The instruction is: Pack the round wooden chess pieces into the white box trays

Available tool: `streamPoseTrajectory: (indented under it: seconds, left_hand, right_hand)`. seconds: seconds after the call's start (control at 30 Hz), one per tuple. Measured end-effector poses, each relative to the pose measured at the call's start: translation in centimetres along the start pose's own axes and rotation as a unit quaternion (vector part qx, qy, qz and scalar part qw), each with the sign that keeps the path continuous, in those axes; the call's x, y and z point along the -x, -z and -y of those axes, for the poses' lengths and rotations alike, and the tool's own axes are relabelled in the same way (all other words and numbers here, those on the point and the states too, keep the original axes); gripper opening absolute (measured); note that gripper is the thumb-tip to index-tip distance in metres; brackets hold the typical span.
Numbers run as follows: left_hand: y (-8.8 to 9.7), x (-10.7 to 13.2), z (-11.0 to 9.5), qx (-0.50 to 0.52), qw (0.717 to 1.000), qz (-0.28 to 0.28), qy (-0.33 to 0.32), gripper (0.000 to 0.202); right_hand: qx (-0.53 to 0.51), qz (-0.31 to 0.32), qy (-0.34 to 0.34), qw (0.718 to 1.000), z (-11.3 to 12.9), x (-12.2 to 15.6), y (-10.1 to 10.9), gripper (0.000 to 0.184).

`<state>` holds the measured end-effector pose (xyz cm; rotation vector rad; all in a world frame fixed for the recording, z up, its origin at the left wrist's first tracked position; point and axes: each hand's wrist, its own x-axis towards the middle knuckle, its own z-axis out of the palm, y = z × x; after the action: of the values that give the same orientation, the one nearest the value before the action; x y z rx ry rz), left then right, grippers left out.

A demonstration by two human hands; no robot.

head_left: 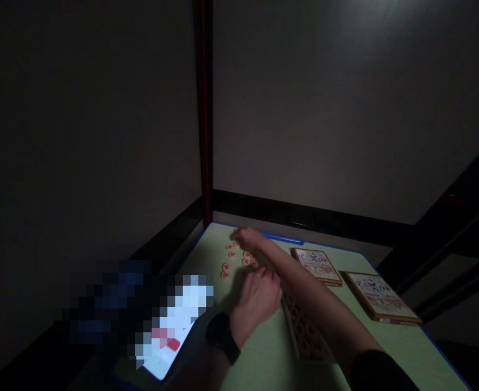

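Observation:
Several round xiangqi pieces (pixel 225 267) with red characters lie face up in small groups on the pale green table (pixel 264 347). My right hand (pixel 248 237) reaches across to the far side, its fingers bent down together onto a xiangqi piece (pixel 236 244). Nearer to me, my left hand (pixel 260 292), with a black watch on the wrist, is curled just in front of another group of pieces (pixel 246 260). Its fingertips are partly hidden, so anything in them does not show. Beneath my right forearm stands a tray (pixel 296 336) of brown round pieces, partly covered by the arm.
Two flat boxes with printed lids, one nearer the middle (pixel 316 265) and one at the right edge (pixel 380 296), lie on the table. A lit phone-like screen (pixel 170 347), partly blurred out, is at the left edge. Walls (pixel 304 119) close off the far and left sides.

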<state>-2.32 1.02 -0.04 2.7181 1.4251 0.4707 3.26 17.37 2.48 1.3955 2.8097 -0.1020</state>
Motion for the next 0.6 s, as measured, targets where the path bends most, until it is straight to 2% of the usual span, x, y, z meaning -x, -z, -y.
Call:
streamPoseTrajectory:
  seconds: [0.13,0.33,0.6]
  left_hand:
    - [-0.6,-0.2,0.0,0.008,1.000,-0.002,0.000,0.026]
    - [-0.7,-0.5,0.1,0.013,1.000,0.011,0.010,0.025]
    - [-0.7,-0.6,0.5,0.002,1.000,0.003,0.002,0.026]
  right_hand:
    - [0.016,0.014,-0.004,1.000,-0.4,-0.6,-0.4,0.023]
    - [0.011,0.018,-0.015,1.000,-1.0,-0.4,0.3,0.026]
    - [0.003,0.030,0.008,1.000,0.8,-0.3,0.2,0.021]
